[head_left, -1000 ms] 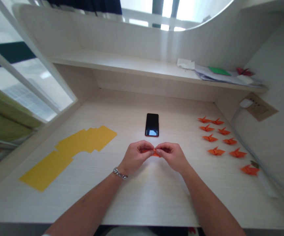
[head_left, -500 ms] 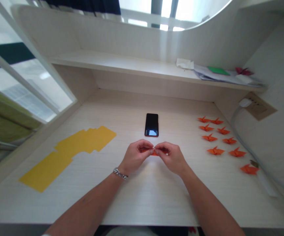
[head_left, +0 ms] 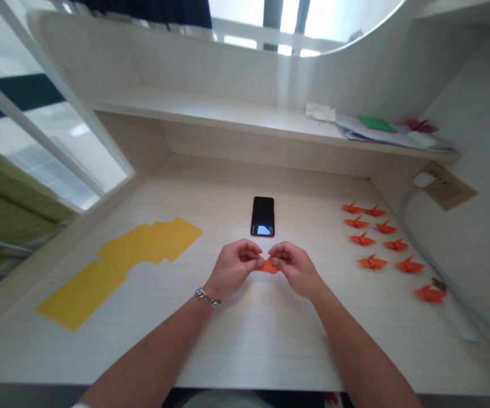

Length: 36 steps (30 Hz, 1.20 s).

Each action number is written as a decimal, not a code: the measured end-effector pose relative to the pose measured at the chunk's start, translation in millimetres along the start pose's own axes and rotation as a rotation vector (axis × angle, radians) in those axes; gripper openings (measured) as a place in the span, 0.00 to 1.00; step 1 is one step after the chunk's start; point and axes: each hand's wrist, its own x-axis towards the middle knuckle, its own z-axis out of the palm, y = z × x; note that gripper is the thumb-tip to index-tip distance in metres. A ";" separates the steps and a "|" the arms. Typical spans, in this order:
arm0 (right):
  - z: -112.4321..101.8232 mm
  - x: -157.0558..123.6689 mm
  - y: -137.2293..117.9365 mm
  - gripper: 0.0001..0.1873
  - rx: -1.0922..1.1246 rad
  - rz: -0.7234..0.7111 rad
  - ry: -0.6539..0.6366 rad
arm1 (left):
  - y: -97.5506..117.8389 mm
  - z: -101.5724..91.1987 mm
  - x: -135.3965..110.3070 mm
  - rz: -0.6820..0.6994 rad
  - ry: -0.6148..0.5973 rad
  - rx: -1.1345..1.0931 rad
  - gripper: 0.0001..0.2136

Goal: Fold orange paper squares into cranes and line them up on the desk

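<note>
A small piece of folded orange paper (head_left: pixel 267 266) is pinched between my two hands over the middle of the pale wooden desk (head_left: pixel 245 340). My left hand (head_left: pixel 235 266), with a metal bracelet on its wrist, grips the paper's left side with curled fingers. My right hand (head_left: pixel 294 267) pinches the right side. Most of the paper is hidden by my fingers.
A black phone (head_left: pixel 263 216) lies just beyond my hands. Several finished orange paper cranes (head_left: pixel 372 237) stand in rows at the right. Yellow paper sheets (head_left: pixel 121 262) are fanned out at the left. A shelf (head_left: pixel 236 116) above holds papers (head_left: pixel 376 129). A wall socket with cable (head_left: pixel 424 180) is at the right.
My fingers have shifted slightly on the orange paper and more of it now shows between my hands. Everything else on the desk is unchanged.
</note>
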 end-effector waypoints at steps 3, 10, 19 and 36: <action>0.4 -1.0 -0.6 0.10 -0.075 0.009 -0.026 | -0.8 0.4 0.2 0.003 0.001 0.019 0.09; 5.8 -1.2 -0.3 0.07 -0.137 -0.020 0.017 | 0.2 -0.7 -0.1 0.033 -0.071 0.030 0.08; 4.1 -2.2 -5.8 0.07 -0.187 -0.075 0.020 | 2.0 1.0 0.7 0.097 -0.110 0.037 0.09; 8.6 -2.1 -5.3 0.03 -0.197 -0.035 0.092 | 5.0 5.5 -5.8 0.155 0.070 0.146 0.07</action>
